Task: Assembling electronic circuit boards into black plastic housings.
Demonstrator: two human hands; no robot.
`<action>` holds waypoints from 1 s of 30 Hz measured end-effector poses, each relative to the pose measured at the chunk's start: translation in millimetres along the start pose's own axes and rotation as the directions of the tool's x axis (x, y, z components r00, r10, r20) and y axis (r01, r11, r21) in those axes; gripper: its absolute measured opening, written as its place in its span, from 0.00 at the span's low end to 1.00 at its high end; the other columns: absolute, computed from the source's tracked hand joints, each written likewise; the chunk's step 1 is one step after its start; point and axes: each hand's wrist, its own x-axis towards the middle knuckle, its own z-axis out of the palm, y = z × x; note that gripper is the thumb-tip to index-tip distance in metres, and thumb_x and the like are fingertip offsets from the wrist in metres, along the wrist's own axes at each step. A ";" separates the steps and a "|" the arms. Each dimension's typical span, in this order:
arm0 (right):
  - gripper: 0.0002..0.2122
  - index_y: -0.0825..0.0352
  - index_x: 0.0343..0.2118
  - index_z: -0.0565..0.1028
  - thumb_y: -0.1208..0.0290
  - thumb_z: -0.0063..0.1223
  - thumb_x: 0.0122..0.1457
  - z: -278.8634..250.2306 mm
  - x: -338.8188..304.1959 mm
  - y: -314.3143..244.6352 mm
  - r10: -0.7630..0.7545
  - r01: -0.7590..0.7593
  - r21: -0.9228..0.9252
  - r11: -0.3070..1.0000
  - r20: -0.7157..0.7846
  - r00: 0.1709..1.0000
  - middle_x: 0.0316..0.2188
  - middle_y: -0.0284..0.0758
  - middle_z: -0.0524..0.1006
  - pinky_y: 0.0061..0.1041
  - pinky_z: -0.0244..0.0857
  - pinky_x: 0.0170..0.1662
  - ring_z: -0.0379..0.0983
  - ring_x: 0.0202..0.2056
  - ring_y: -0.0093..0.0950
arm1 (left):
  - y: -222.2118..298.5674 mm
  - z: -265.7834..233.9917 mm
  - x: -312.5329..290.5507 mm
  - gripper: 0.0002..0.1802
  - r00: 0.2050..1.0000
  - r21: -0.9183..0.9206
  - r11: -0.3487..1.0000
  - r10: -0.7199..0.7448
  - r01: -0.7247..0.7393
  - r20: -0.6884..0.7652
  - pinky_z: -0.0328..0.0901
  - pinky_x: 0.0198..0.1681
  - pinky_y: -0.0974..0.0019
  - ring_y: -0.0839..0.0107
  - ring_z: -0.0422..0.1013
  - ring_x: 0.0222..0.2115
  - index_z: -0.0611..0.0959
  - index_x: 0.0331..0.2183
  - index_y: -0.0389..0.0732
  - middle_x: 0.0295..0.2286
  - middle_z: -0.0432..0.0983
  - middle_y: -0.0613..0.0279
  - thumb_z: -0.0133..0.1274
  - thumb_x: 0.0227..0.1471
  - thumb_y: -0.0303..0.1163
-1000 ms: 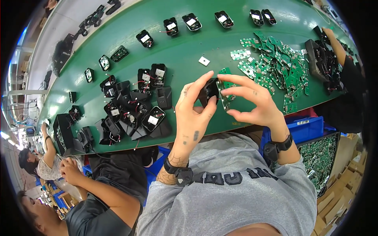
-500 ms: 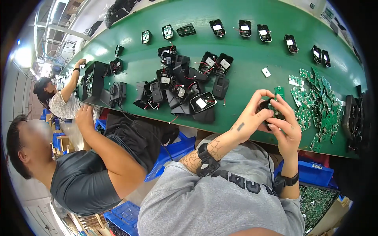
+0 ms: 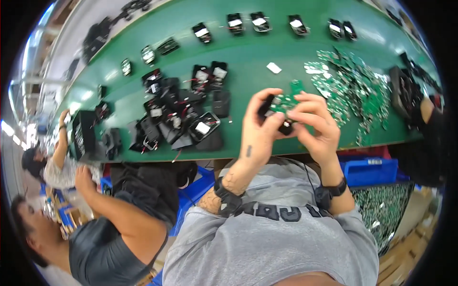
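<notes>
Between my hands, over the table's near edge, is a small black plastic housing [image 3: 265,107] with a green circuit board [image 3: 285,101] at its open face. My left hand [image 3: 259,125] grips the housing from the left, thumb pressed near the board. From the right, the bent fingers of my right hand [image 3: 317,125] touch the same piece. My fingers cover much of it, so I cannot tell how the board sits inside. Just beyond my fingers shows another small green board [image 3: 296,86]. A heap of loose circuit boards [image 3: 355,88] lies to the right.
On the green table [image 3: 257,50], black housings with wires [image 3: 176,107] are piled left of my hands. Several housings [image 3: 202,32] form a row along the back. A white piece [image 3: 274,67] lies ahead. A co-worker [image 3: 109,229] sits at left; a blue crate [image 3: 371,170] stands below.
The head view has turned, shifting the table scene leftward. In my hands, the housing has tilted so that more of its green board shows. Both hands still hold it.
</notes>
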 end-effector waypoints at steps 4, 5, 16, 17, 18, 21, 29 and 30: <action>0.08 0.66 0.31 0.79 0.83 0.59 0.47 -3.2 -7.1 5.7 -0.030 0.027 -0.034 0.999 -0.068 0.997 0.34 0.33 0.78 0.47 0.57 0.59 0.70 0.48 0.38 | -2.8 -3.4 3.1 0.21 0.997 0.113 0.994 -0.021 0.013 0.072 0.77 0.37 0.66 0.76 0.70 0.40 0.70 0.51 0.40 0.42 0.66 0.63 0.50 0.54 0.21; 0.08 0.66 0.31 0.79 0.83 0.59 0.47 -4.5 -7.0 5.2 -0.024 0.020 -0.048 0.999 -0.074 0.997 0.34 0.33 0.78 0.47 0.57 0.59 0.70 0.48 0.38 | -4.3 -0.9 3.2 0.21 0.996 0.108 0.994 -0.032 0.023 0.084 0.77 0.37 0.66 0.76 0.70 0.40 0.70 0.51 0.40 0.42 0.66 0.63 0.50 0.54 0.21; 0.10 0.62 0.31 0.79 0.83 0.60 0.44 -7.3 -8.5 8.2 -0.026 0.014 -0.121 0.993 -0.099 0.995 0.32 0.31 0.81 0.50 0.50 0.62 0.69 0.51 0.39 | -10.7 2.0 2.3 0.22 0.999 0.084 0.996 -0.009 0.004 0.051 0.77 0.37 0.66 0.77 0.69 0.38 0.70 0.50 0.40 0.40 0.66 0.64 0.52 0.54 0.20; 0.11 0.62 0.31 0.79 0.83 0.60 0.43 -7.7 -8.0 9.1 -0.046 0.032 -0.149 0.988 -0.091 0.995 0.32 0.30 0.81 0.50 0.50 0.62 0.69 0.51 0.39 | -10.1 2.2 2.7 0.22 0.998 0.081 0.997 -0.012 0.007 0.054 0.77 0.37 0.66 0.78 0.69 0.38 0.70 0.50 0.41 0.40 0.66 0.65 0.52 0.54 0.20; 0.11 0.62 0.31 0.79 0.83 0.60 0.43 -7.0 -7.8 10.3 -0.047 0.034 -0.146 0.989 -0.088 0.995 0.32 0.30 0.81 0.50 0.50 0.62 0.69 0.51 0.39 | -10.2 2.0 2.9 0.22 0.999 0.081 0.997 -0.009 0.005 0.051 0.77 0.37 0.66 0.78 0.69 0.38 0.70 0.50 0.41 0.40 0.66 0.65 0.52 0.54 0.20; 0.10 0.62 0.30 0.79 0.82 0.59 0.43 -5.2 -10.3 14.3 -0.051 0.035 -0.144 0.989 -0.109 0.993 0.31 0.31 0.80 0.50 0.50 0.62 0.69 0.52 0.40 | -11.8 3.0 2.8 0.21 0.999 0.110 0.994 -0.014 0.009 0.038 0.76 0.37 0.68 0.77 0.69 0.37 0.70 0.50 0.40 0.40 0.67 0.65 0.53 0.54 0.20; 0.04 0.60 0.27 0.75 0.73 0.58 0.47 0.6 -8.0 -0.7 -0.119 -0.008 -0.525 0.851 -0.207 0.971 0.47 0.35 0.72 0.48 0.48 0.61 0.57 0.59 0.44 | -18.6 10.5 -1.0 0.20 0.936 0.392 0.860 0.351 -0.328 0.012 0.67 0.40 0.75 0.81 0.68 0.37 0.72 0.47 0.37 0.40 0.67 0.65 0.55 0.51 0.20; 0.04 0.59 0.27 0.76 0.72 0.58 0.47 0.9 -8.1 -3.4 -0.154 0.002 -0.595 0.804 -0.204 0.967 0.47 0.35 0.72 0.48 0.46 0.62 0.56 0.59 0.44 | -18.1 10.2 -2.6 0.19 0.927 0.440 0.834 0.375 -0.332 -0.011 0.67 0.42 0.72 0.77 0.68 0.39 0.74 0.45 0.37 0.40 0.68 0.63 0.55 0.49 0.19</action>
